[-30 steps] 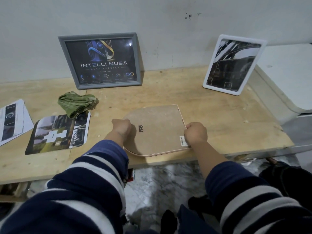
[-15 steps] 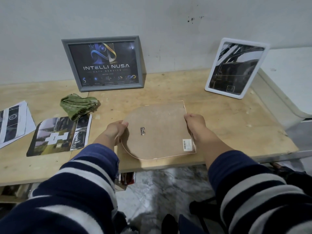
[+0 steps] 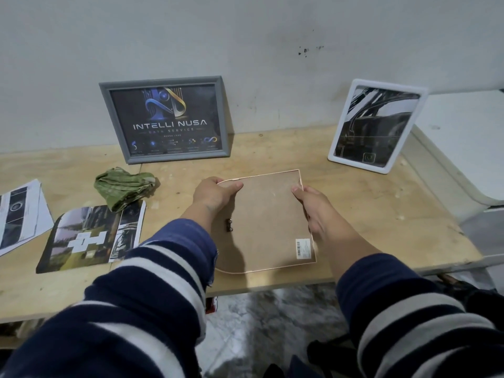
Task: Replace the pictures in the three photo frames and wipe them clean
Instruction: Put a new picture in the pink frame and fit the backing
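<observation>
1. The thin-rimmed photo frame with a brown fibreboard back (image 3: 268, 222) lies face down at the centre of the pale plywood tabletop (image 3: 381, 214), near its front edge; a small metal hanger sits at 9 o'clock on the back and a white barcode sticker at 5 o'clock.
2. The left hand (image 3: 214, 195) grips the frame's rounded corner at 11 o'clock, thumb lying on the board and the other fingers curled under the rim, so it is clamped on the frame; the right hand (image 3: 313, 211) holds the 3 o'clock edge, thumb on top and fingers wrapped under, likewise clamped.
3. The step in hand looks like turning or lifting this frame, either to open its back or to stand it up; which of the two I cannot tell.
4. To do it well, keep both grips on the rim rather than the board's middle; a thin back flexes, and pressing there could stress the glazing underneath, if there is any.
5. Raise both sides evenly; a one-sided lift could let the board slip out of its rim.
6. The loose glossy print with a white cross shape (image 3: 90, 238) lies at 9 o'clock, with more printed sheets (image 3: 19, 214) beyond it; the crumpled green cloth (image 3: 124, 186) sits at 10 o'clock, within reach for wiping.
7. The grey-framed logo picture (image 3: 166, 120) at 11 o'clock and the white-framed dark picture (image 3: 377, 126) at 1 o'clock lean on the wall; keep elbows clear of them.
</observation>
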{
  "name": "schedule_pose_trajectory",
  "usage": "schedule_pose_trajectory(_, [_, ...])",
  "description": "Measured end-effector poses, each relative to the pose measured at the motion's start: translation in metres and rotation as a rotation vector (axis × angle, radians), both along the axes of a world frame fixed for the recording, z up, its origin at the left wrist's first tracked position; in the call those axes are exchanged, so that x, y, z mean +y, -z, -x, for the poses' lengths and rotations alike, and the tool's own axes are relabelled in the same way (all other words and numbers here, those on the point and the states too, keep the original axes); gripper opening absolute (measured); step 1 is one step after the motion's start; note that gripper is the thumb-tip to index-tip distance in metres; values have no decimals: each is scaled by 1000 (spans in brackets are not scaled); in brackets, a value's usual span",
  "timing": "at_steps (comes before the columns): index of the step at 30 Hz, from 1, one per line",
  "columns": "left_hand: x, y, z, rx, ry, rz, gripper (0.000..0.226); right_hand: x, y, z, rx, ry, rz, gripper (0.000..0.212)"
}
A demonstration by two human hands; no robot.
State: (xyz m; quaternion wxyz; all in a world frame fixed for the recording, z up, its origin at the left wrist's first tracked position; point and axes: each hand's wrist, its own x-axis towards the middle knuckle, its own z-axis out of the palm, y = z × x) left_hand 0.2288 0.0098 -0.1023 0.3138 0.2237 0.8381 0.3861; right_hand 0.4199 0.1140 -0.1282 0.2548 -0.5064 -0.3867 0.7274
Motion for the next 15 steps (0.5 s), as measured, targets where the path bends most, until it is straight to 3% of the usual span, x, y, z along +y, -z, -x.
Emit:
schedule_pose_trajectory(5, [7,8,2,62,9,14,49,3,-5,1,-33,-16,-34,13])
schedule_pose_trajectory(8, [6,9,0,134,33,-11,51,5,1,3,-63,-7,-67,18])
schedule_pose_trajectory(11, [-3,8,4,176,39,20,52,10,9,3,-53,46,-39,38])
schedule_pose_trajectory(15, [-29,23,15,-64,-112,63,47,11,14,-2,8,196,1,43])
